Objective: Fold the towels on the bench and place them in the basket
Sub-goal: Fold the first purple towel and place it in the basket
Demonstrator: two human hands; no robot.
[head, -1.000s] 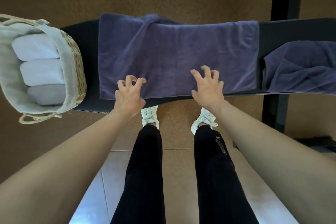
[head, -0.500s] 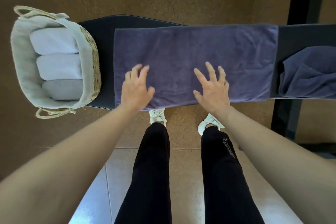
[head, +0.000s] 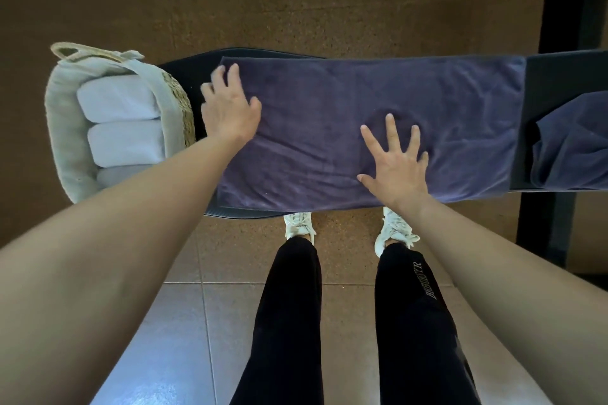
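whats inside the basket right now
Three folded pale towels lie side by side in the lined basket. The left forearm covers part of the nearest one, and whatever lies beneath them is hidden.

Both arms stretched out forward, left hand (head: 227, 108) lying flat with fingers loosely together and reaching further out, right hand (head: 396, 164) palm-down with all fingers spread wide, closer in.

lettering on trouser leg (head: 422, 280), too blurred to read
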